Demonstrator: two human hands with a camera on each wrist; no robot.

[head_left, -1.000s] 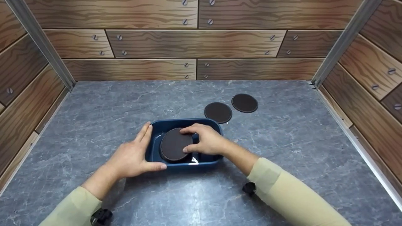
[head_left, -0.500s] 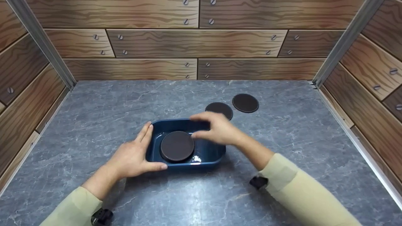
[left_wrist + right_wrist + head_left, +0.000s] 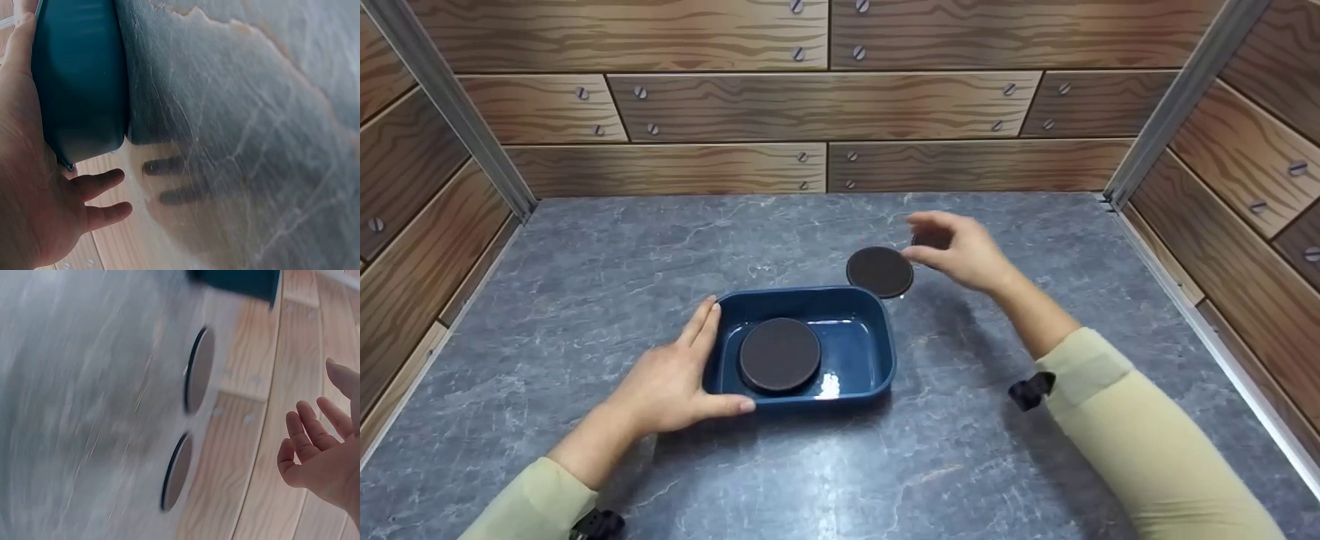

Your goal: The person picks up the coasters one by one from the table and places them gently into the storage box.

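Observation:
A blue rectangular dish stands on the grey marbled table, with a round dark brown disc lying in its left part. My left hand holds the dish's left end, fingers along the side and thumb at the front rim; the left wrist view shows the palm beside the dish wall. My right hand is over the far right disc, fingers spread with nothing between them, partly covering it. Another dark disc lies just behind the dish. In the right wrist view the right hand is clear of both discs.
Wood-patterned panels enclose the grey table at the back and both sides, with metal posts at the rear corners. A dark wrist device shows on each sleeve.
My right hand has let go of the disc in the dish and moved right and away from me, over the far disc. My left hand still holds the dish.

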